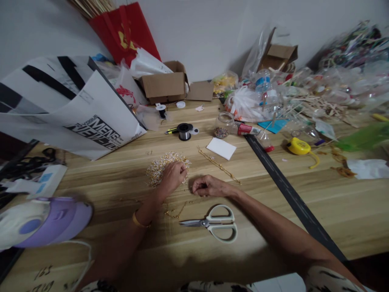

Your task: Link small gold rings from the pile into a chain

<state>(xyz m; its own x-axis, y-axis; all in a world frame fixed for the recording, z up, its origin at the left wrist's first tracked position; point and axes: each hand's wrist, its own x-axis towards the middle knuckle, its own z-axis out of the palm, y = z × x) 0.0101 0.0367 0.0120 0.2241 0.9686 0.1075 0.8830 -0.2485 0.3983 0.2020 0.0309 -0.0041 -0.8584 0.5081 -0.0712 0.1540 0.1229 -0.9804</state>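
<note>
Our left hand [173, 176] sat on the pile of gold bits [161, 167], which spread out under it and just past the knuckles on the tabletop [121, 182]. The fingers were bunched and the tips dipped in, pinching a few bits as far as we could tell. Our right hand [208, 186] lay just beside it in a loose fist, thumb & forefinger tips pressed together. Whatever they held was too small to see. We judged the bits v. light, thin and easy to scatter or bend, so best picked one at a time w/ fingertips, not scooped. A fine gold chain [219, 165] ran just beyond the right hand, limp and prob. tangle-prone, so best lifted by an end. Scissors [215, 224] lay shut on the near side of that hand. Farther out stood an open glass jar [224, 123] w/ mixed beads at the bottom. Farther out from the left hand was an open cardboard box [165, 86], contents hidden.
</note>
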